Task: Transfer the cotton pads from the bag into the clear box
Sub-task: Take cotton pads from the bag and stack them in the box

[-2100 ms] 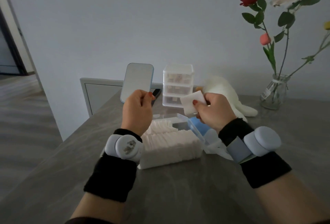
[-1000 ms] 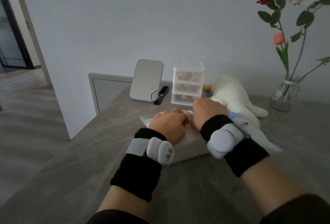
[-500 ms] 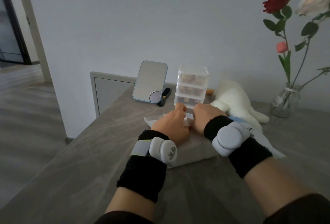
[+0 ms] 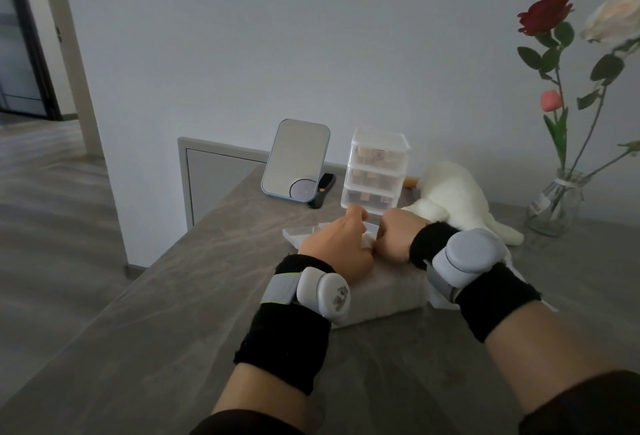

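Left hand (image 4: 337,244) and right hand (image 4: 394,235) curled over the box (image 4: 381,299); grip hidden, can't tell; seemingly tucking pads (image 4: 367,244) in; next, fetch more.

Clear box (image 4: 384,296) low, rectangular, lying flat; white cotton pads (image 4: 367,244) stacked inside, seemingly near full.

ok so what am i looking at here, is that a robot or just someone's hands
No robot: these are a person's two bare hands, filmed by one camera worn on the head, looking forward and down. The left hand and right hand wear black wristbands with grey pods strapped on. Both sit with curled fingers on top of the clear box of cotton pads on the grey table; what they pinch is hidden. Behind stand a mirror, a small drawer unit, a white plush toy and a glass vase of roses.
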### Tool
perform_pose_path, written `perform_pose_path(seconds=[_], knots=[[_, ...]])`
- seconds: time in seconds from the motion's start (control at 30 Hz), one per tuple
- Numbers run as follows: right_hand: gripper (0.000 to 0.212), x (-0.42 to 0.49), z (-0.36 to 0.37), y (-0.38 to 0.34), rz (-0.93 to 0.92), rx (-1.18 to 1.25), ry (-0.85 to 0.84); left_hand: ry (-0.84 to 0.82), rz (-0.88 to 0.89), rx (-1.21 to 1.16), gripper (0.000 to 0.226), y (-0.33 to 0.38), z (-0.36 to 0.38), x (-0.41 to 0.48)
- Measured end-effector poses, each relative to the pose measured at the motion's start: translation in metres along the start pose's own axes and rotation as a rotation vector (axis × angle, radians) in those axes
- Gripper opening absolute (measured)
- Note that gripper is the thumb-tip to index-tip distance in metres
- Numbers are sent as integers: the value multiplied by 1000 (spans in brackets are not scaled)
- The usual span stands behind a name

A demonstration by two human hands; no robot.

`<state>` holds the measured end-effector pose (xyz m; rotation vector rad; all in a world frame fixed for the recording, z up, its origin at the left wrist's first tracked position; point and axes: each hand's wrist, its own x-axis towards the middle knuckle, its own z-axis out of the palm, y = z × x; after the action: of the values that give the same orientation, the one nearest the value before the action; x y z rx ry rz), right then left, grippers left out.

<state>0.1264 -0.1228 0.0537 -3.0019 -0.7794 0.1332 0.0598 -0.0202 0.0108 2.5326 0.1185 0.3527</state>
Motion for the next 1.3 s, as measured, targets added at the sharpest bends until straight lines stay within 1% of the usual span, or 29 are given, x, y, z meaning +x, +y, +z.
perform_pose_path(seconds=[0.1,0.17,0.23,0.33,0.4,0.47,0.53,0.63,0.73,0.87,0.97,1.0,1.1,1.13,1.23,1.3], knots=[[24,-1,2,-1,7,-39,85,5,2,1,43,0,0,1],[24,-3,3,-4,-9,-75,98,1,-5,2,43,-1,1,1],[29,-6,2,-6,-27,-57,53,4,-1,9,44,-1,1,1],[20,-8,-2,-4,-45,64,-51,2,3,7,43,-3,2,1],[29,-8,-5,-1,-30,140,-73,6,11,2,42,-3,2,2],[33,-9,-9,0,-9,162,-74,10,20,-6,43,-3,2,2],[34,-8,-11,-1,0,159,-85,1,11,-23,43,-3,1,2],[35,-9,-10,-3,9,144,-92,8,6,-65,35,-4,-2,3],[33,-9,-8,-4,24,135,-128,-3,21,-67,39,-4,-5,2],[25,-9,-10,-3,-1,132,-181,7,28,-62,39,-4,-5,2],[14,-8,-10,-1,-6,171,-167,13,22,-56,38,-4,-3,3],[14,-11,-12,-3,-4,178,-168,13,22,-54,37,-4,-3,3],[35,-16,-15,-11,46,220,-186,29,18,-51,33,-3,-1,4],[38,-20,-16,-15,36,195,-197,34,18,-46,31,-3,-1,4],[28,-15,-15,-14,-55,85,-204,47,15,-40,29,-3,-1,4],[26,-10,-12,-9,-50,93,-190,46,12,-52,31,-5,-2,3]])
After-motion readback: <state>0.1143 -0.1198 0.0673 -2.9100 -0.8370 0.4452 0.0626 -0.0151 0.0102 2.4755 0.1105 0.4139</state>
